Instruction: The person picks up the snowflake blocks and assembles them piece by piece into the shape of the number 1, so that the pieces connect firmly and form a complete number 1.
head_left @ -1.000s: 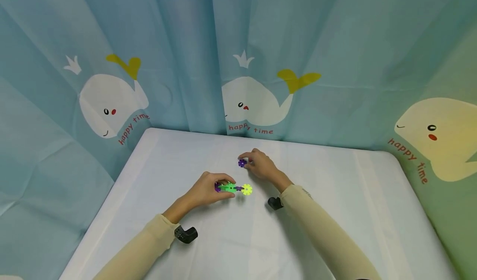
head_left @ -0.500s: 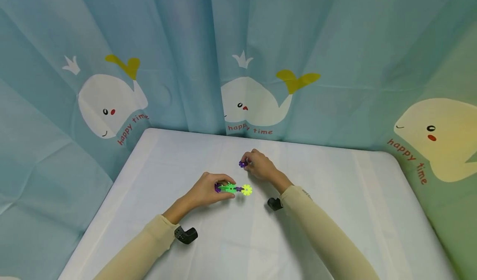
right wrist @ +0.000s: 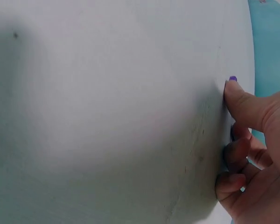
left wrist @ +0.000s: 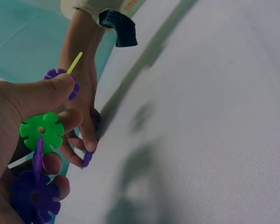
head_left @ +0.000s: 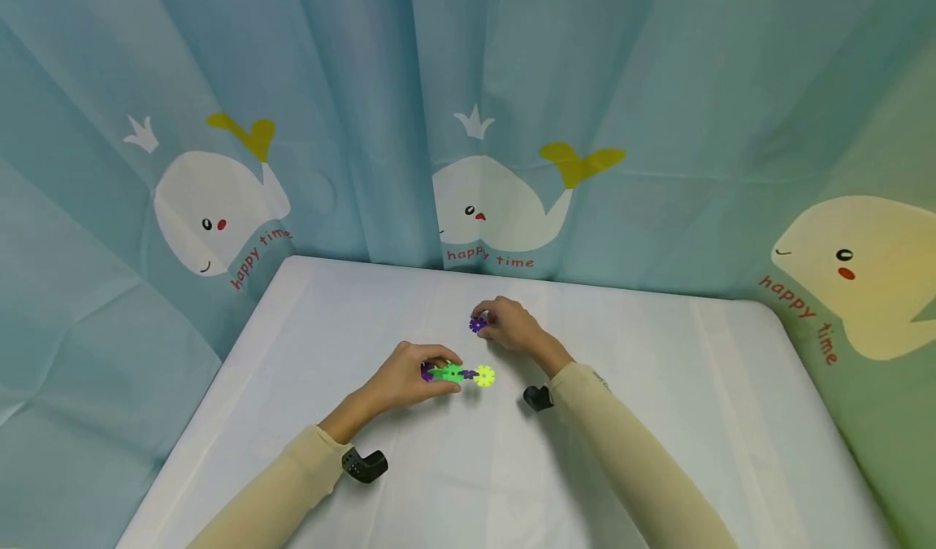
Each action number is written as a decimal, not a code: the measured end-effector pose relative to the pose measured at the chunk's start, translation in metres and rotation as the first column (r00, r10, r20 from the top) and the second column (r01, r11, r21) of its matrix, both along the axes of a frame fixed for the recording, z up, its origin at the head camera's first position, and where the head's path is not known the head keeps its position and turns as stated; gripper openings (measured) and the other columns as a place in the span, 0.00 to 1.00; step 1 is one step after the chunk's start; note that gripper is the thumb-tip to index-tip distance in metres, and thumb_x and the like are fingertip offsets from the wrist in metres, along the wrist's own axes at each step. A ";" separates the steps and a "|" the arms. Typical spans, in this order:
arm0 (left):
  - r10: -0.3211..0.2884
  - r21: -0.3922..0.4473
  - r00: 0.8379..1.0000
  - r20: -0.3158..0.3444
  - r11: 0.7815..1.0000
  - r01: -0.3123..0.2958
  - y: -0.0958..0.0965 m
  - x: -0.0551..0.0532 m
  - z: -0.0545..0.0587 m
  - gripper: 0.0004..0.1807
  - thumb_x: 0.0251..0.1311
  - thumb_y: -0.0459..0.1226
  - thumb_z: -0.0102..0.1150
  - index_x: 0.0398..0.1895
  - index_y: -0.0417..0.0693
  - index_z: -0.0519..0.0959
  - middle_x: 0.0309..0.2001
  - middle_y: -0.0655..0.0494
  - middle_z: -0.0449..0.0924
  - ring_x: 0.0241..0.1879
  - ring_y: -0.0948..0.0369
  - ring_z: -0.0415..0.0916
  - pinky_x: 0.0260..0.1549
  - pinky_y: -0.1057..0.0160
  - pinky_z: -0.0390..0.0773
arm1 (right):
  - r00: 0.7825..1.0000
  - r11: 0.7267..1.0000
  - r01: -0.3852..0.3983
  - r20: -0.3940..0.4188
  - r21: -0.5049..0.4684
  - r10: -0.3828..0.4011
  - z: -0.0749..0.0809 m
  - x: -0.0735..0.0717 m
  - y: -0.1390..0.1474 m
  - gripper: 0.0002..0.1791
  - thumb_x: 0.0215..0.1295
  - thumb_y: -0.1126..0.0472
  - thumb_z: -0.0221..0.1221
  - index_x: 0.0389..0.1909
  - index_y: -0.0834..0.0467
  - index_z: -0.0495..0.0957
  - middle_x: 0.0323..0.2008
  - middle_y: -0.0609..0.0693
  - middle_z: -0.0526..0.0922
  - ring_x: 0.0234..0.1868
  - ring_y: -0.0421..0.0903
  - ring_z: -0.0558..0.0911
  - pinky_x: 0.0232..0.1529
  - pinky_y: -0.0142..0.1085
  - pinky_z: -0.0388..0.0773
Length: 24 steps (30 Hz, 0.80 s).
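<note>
My left hand point(head_left: 400, 374) holds a short chain of notched snowflake discs above the white table. A green disc point(head_left: 452, 373) sits between its thumb and fingers, and a yellow disc point(head_left: 484, 376) sticks out at the right end. Purple discs join in between and at the palm end, where the left wrist view shows a large purple disc point(left wrist: 35, 196). Farther back, my right hand point(head_left: 513, 326) pinches a single purple disc point(head_left: 478, 324) close over the tabletop. Only a sliver of that loose disc point(right wrist: 233, 78) shows past the thumb in the right wrist view.
The white table point(head_left: 658, 419) has a rounded far edge that meets a blue curtain point(head_left: 658, 127) printed with whales. Black wrist cameras hang from the left cuff point(head_left: 366, 465) and right cuff point(head_left: 539, 398), low over the table.
The right fingers have closed in on the single purple disc, and it has turned a little in their pinch. The left hand and its chain stay in place.
</note>
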<state>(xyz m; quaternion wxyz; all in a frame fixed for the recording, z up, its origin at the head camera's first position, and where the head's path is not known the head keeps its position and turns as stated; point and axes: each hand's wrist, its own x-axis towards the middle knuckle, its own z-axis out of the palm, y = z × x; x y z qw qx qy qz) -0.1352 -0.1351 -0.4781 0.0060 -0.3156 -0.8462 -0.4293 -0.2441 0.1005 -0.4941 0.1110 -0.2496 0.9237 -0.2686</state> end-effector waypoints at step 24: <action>0.012 0.018 1.000 0.024 1.000 -0.013 0.000 -0.004 0.006 0.16 0.55 0.39 0.79 0.46 0.48 0.87 0.35 0.61 0.88 0.35 0.68 0.83 0.39 0.65 0.82 | 0.995 0.907 0.089 -0.010 -0.411 -0.102 0.004 0.045 0.035 0.16 0.59 0.66 0.73 0.49 0.59 0.84 0.32 0.49 0.84 0.31 0.41 0.80 0.34 0.31 0.78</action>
